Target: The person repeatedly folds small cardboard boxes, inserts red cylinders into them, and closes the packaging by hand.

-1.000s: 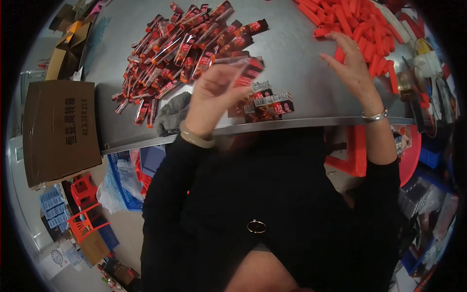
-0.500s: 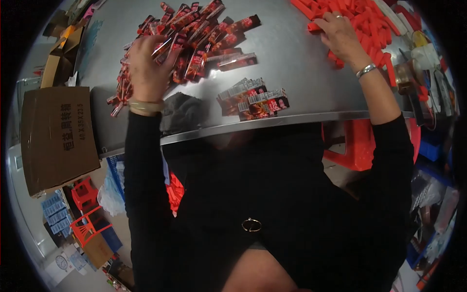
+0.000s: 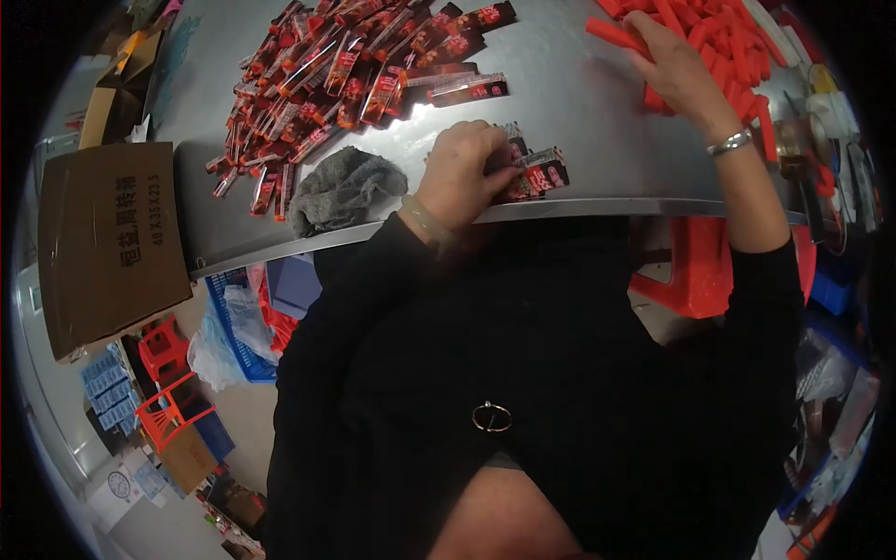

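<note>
My left hand (image 3: pixel 467 173) is at the table's front edge, fingers curled down and thumb pressed in over small flat printed cartons (image 3: pixel 544 175). Its fingertips are partly hidden, but they seem to grip one of the cartons. At the upper right, my right hand (image 3: pixel 681 70) holds a red stick-like piece (image 3: pixel 614 35) whose end points left. Beside that hand lies a heap of similar red pieces (image 3: pixel 714 37). A large pile of slim printed packs (image 3: pixel 345 65), dark red with pale edges, spreads over the upper left of the table.
A grey cloth (image 3: pixel 345 189) lies near the front edge of the metal table (image 3: pixel 569 112). A brown cardboard box (image 3: pixel 112 243) stands at the left. Below the table are a red stool (image 3: pixel 695 271) and a blue basket (image 3: pixel 233 327). Assorted items crowd the right side.
My left hand has moved from the printed pack pile, right and down, to the flat cartons. My right hand now has a red piece sticking out more clearly from its fingers.
</note>
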Demonstrator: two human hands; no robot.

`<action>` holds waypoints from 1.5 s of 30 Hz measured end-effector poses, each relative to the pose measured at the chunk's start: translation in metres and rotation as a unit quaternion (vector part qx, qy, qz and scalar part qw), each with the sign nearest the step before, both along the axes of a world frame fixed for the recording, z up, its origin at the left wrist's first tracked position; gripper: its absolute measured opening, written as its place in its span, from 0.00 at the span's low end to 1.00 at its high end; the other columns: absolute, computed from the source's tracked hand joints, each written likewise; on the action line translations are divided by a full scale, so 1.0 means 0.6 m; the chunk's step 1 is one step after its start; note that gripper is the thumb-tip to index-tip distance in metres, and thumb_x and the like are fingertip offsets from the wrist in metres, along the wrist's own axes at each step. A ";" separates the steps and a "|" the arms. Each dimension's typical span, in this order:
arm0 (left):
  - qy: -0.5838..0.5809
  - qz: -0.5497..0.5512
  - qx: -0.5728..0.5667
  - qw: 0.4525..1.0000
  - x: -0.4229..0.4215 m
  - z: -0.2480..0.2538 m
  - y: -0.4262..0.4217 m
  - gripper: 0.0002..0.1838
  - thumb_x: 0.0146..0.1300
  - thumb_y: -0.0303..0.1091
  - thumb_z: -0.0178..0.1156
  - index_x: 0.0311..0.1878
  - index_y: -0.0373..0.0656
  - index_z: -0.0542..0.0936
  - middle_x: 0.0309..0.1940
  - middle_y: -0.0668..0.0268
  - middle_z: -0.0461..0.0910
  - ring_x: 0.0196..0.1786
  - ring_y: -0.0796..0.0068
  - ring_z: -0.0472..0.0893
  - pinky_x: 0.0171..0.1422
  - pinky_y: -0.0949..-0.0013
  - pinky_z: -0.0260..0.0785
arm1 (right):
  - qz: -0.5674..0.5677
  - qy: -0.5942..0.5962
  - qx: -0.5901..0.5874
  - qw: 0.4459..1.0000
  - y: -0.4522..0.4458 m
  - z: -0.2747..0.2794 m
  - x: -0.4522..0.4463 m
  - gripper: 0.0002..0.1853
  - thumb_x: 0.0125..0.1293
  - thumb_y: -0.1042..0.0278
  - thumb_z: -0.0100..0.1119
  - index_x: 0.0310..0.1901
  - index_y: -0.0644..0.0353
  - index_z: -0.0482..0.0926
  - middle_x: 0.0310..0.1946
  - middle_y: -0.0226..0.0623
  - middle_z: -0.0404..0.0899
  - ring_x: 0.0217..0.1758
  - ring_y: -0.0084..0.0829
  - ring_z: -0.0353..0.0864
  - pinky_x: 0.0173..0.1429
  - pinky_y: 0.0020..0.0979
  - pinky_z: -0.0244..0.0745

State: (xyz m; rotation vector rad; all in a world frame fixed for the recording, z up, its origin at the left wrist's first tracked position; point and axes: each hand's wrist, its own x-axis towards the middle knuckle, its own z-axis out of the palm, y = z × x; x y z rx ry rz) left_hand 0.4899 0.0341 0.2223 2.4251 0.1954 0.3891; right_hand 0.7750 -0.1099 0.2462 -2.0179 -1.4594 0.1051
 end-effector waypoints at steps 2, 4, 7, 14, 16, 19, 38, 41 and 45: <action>-0.005 0.005 -0.017 1.000 0.000 -0.003 -0.002 0.08 0.50 0.27 0.69 0.32 0.40 0.79 0.27 0.62 0.76 0.33 0.62 0.75 0.37 0.61 0.68 | -0.006 0.041 0.015 0.999 -0.009 0.011 -0.002 0.13 0.65 0.70 0.59 0.51 0.59 0.76 0.44 0.34 0.75 0.47 0.30 0.78 0.52 0.34 0.73; -0.010 0.011 -0.034 0.999 -0.002 -0.001 -0.004 0.06 0.51 0.26 0.67 0.31 0.40 0.79 0.27 0.61 0.76 0.34 0.61 0.76 0.38 0.61 0.68 | 0.064 0.192 -0.032 0.979 -0.040 0.077 -0.019 0.14 0.67 0.68 0.59 0.52 0.59 0.75 0.44 0.32 0.76 0.45 0.26 0.79 0.51 0.30 0.74; -0.020 0.007 0.028 0.999 -0.004 0.009 -0.004 0.03 0.53 0.24 0.65 0.31 0.39 0.80 0.29 0.60 0.77 0.37 0.59 0.76 0.41 0.60 0.68 | 0.033 0.339 -0.066 0.938 -0.055 0.044 -0.033 0.15 0.70 0.66 0.57 0.55 0.61 0.74 0.45 0.30 0.77 0.42 0.22 0.81 0.51 0.26 0.75; -0.069 0.007 0.055 0.996 -0.010 0.016 0.001 0.04 0.54 0.23 0.64 0.34 0.39 0.81 0.31 0.59 0.78 0.39 0.57 0.77 0.43 0.60 0.68 | 0.011 0.371 0.087 0.924 -0.073 0.031 -0.079 0.18 0.72 0.65 0.55 0.59 0.64 0.71 0.48 0.36 0.80 0.46 0.25 0.83 0.52 0.26 0.75; -0.094 0.002 0.071 0.993 -0.011 0.021 0.004 0.05 0.55 0.23 0.64 0.35 0.39 0.81 0.32 0.59 0.78 0.39 0.57 0.77 0.43 0.61 0.68 | 0.014 0.398 0.106 0.911 -0.072 0.034 -0.089 0.18 0.72 0.64 0.55 0.59 0.64 0.72 0.47 0.35 0.80 0.46 0.25 0.83 0.53 0.27 0.75; -0.107 0.026 0.050 0.993 -0.014 0.027 0.004 0.06 0.57 0.22 0.63 0.38 0.39 0.82 0.34 0.60 0.78 0.39 0.60 0.76 0.43 0.63 0.68 | 0.041 0.478 0.145 0.865 -0.065 0.037 -0.095 0.18 0.72 0.63 0.55 0.58 0.62 0.73 0.45 0.33 0.81 0.44 0.25 0.83 0.53 0.28 0.75; -0.166 0.073 0.003 0.983 -0.015 0.034 -0.009 0.04 0.58 0.23 0.61 0.36 0.39 0.81 0.33 0.60 0.78 0.39 0.58 0.75 0.45 0.61 0.66 | 0.030 0.479 0.127 0.868 -0.038 0.045 -0.127 0.17 0.71 0.59 0.57 0.54 0.61 0.74 0.41 0.32 0.82 0.39 0.22 0.85 0.47 0.23 0.75; -0.175 0.083 0.008 0.981 -0.015 0.036 -0.009 0.04 0.58 0.23 0.61 0.37 0.39 0.81 0.33 0.60 0.78 0.39 0.58 0.75 0.45 0.62 0.66 | 0.007 0.529 0.124 0.839 -0.035 0.041 -0.119 0.17 0.71 0.59 0.57 0.53 0.62 0.74 0.40 0.32 0.81 0.39 0.22 0.84 0.47 0.23 0.75; -0.179 0.106 -0.008 0.978 -0.015 0.038 -0.012 0.04 0.59 0.23 0.60 0.37 0.39 0.81 0.33 0.60 0.78 0.39 0.58 0.75 0.45 0.62 0.66 | 0.006 0.557 0.110 0.823 -0.032 0.042 -0.118 0.17 0.71 0.59 0.58 0.53 0.62 0.74 0.40 0.32 0.81 0.39 0.22 0.84 0.47 0.23 0.75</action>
